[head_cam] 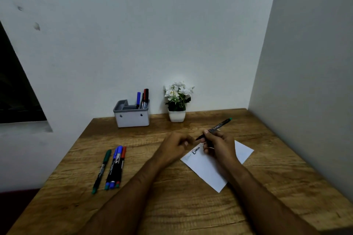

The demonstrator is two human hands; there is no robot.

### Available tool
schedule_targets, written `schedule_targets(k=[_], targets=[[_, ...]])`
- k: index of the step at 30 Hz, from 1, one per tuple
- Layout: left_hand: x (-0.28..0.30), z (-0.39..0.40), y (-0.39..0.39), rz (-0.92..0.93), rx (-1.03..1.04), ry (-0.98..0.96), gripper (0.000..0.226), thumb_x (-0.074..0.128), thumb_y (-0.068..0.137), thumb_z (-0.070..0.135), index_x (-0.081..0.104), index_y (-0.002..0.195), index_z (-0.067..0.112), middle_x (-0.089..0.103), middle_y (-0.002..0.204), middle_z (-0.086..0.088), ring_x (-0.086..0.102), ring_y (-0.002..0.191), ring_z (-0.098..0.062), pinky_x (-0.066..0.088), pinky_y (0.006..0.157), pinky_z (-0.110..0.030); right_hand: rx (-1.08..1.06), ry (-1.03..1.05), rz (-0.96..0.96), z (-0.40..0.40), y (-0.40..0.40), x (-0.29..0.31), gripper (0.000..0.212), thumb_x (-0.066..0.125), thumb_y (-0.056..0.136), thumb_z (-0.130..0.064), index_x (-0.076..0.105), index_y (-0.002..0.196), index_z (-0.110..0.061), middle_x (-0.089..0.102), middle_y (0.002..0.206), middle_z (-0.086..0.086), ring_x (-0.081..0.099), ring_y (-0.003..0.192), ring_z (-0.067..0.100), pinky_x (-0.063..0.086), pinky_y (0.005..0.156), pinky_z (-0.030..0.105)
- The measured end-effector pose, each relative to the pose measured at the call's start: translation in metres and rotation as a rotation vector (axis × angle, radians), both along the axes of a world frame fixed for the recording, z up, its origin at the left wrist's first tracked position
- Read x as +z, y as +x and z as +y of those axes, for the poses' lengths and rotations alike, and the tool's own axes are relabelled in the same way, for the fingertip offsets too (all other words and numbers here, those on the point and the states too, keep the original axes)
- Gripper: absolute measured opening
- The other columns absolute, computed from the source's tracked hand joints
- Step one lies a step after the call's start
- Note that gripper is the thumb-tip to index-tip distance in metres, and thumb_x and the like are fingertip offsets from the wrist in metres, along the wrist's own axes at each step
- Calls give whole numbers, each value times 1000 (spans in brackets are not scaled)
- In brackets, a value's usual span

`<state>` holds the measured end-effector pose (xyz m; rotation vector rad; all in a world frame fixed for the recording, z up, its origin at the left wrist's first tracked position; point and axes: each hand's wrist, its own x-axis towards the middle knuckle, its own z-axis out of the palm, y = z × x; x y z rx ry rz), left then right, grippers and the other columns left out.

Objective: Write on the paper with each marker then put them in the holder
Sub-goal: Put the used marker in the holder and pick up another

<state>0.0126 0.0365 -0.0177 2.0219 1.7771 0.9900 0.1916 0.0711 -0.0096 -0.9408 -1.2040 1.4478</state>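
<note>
My right hand [217,145] grips a black marker with a green end [219,126] above the far corner of the white paper [208,170]. Its thin tip points left toward my left hand [175,147]. My left hand hovers just left of that tip with its fingers curled, and I cannot see whether they hold a cap. The paper bears faint green writing and a dark word near its far-left edge. The grey and white holder [131,119] stands by the back wall with blue, red and black markers [143,97] upright in it.
A green marker [102,170] lies on the left of the wooden table [172,206], beside a bundle of blue and red markers [115,168]. A small white pot of white flowers [177,101] stands right of the holder. Walls close in behind and on the right.
</note>
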Motion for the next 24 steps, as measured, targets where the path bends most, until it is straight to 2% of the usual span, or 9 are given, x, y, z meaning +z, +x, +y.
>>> schedule_targets(k=[3,7,9,12,14,17,21,24], targets=[[-6,-1,-1,-2,-73,-23,40,54,91,3,70,121,23,70,120,11,61,108,2,50,93,-21,-46,0,-6,4,-1,-1,22,72,94,-15,74,94,7,73,86,30,57,51,19,49,52,28],[-4,2,-3,-62,-152,-44,45,54,93,5,65,128,29,65,128,15,58,117,3,48,97,-18,-90,19,-70,9,-6,-1,14,74,92,-9,75,94,4,75,85,27,61,55,19,52,51,26],[-7,5,-5,-11,-168,-67,48,57,92,7,60,133,32,61,135,12,52,127,1,44,107,-26,-97,30,-90,12,-7,-3,12,73,92,-10,75,91,2,75,84,27,63,57,21,53,56,30],[-14,11,-9,49,-167,-74,48,59,90,9,60,134,29,58,138,9,53,127,-4,45,107,-35,-93,53,-123,14,-7,-5,15,73,93,-13,75,91,1,75,81,26,65,61,24,55,64,37],[-15,11,-10,40,-181,-70,47,59,90,8,62,131,29,56,140,10,50,130,-4,43,110,-34,-95,79,-141,13,-8,-5,12,72,93,-12,75,91,0,75,79,23,67,63,24,56,66,38],[-18,12,-10,44,-170,-71,43,59,91,8,65,127,32,60,137,5,50,128,-7,40,110,-27,-64,166,-189,5,-8,-2,9,70,93,-9,77,90,-3,75,76,20,67,63,21,56,62,31],[-22,18,-13,16,-123,-80,27,64,90,11,75,113,20,63,133,-3,50,132,-15,38,105,-23,26,299,-326,-2,-5,-2,7,73,91,-9,78,87,-7,75,71,12,72,65,23,57,60,28],[-23,18,-12,-3,-131,-100,31,64,90,8,71,119,18,60,136,-3,44,136,-10,32,108,-20,43,314,-457,-9,-4,-5,5,73,86,-6,76,87,-9,75,70,6,73,64,17,56,59,26]])
